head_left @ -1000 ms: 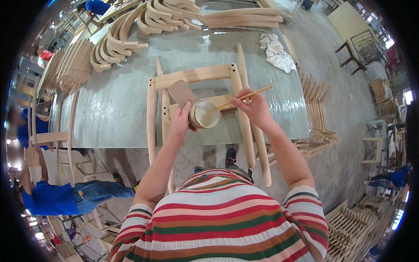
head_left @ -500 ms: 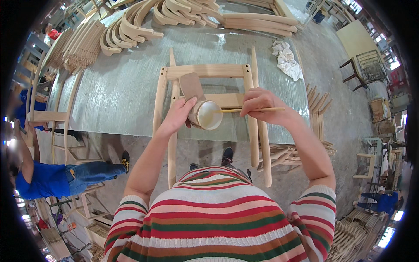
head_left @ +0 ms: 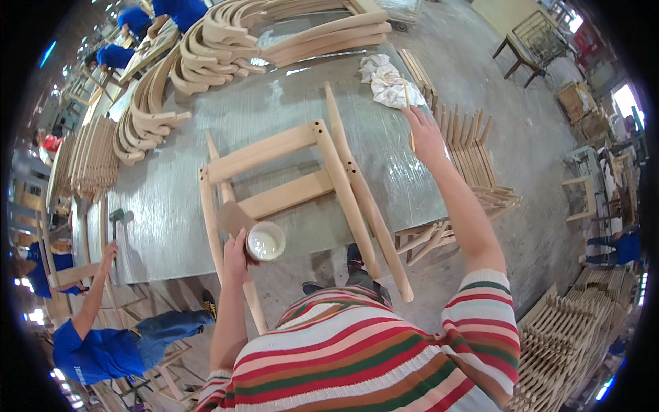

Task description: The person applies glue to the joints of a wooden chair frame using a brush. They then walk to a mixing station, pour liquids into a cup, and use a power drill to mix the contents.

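My left hand is closed around a round cup of white, glue-like liquid. A flat brown paddle-shaped piece sticks out beside the cup, by the same hand. My right hand reaches to the far right side of the table, its fingers closed on a thin yellowish stick. The stick's upper end is close to a crumpled white cloth; whether they touch I cannot tell. Between my arms a pale wooden chair frame rests on the table, its legs overhanging the near edge.
The table has a shiny film over it. Curved wooden parts and bundled slats are piled along its far and left sides. At left a co-worker in blue holds a mallet. Wooden parts stand off the right edge.
My right hand has moved from the cup out to the cloth, taking the stick along. My left hand and the cup are lower and further left. The view has turned.
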`<action>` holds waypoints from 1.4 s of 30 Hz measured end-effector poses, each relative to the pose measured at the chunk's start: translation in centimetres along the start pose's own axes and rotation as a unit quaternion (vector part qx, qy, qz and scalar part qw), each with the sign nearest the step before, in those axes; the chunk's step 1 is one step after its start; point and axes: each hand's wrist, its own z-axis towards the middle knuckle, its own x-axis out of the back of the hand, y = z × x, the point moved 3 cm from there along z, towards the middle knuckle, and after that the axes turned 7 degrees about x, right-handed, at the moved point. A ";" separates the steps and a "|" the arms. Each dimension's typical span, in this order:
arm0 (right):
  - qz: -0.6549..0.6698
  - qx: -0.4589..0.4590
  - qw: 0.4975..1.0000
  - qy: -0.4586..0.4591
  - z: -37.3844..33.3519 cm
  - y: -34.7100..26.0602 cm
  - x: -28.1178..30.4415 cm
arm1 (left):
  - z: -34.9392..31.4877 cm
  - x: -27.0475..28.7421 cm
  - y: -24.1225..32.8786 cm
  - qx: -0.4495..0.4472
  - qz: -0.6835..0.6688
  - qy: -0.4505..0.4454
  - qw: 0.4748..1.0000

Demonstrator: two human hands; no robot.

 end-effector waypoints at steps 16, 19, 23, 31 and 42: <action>0.095 -0.154 0.983 0.035 -7.0 8.8 -6.2 | -5.6 0.1 -3.4 -0.001 -0.123 0.108 0.987; 0.142 -0.231 0.955 0.118 -16.8 6.2 -1.3 | -6.9 -0.5 -3.1 -0.025 -0.087 0.062 0.994; 0.229 -0.462 0.836 0.188 -32.7 0.8 3.4 | -8.8 0.1 -4.3 -0.053 -0.068 0.042 0.995; 0.429 -0.438 0.755 -0.233 -53.2 -26.0 1.8 | -11.6 -0.5 -13.2 0.026 -0.066 -0.083 0.994; 0.595 -0.328 0.718 -0.151 -54.9 -32.6 18.4 | -23.3 -17.0 -27.1 0.488 0.142 -0.533 0.677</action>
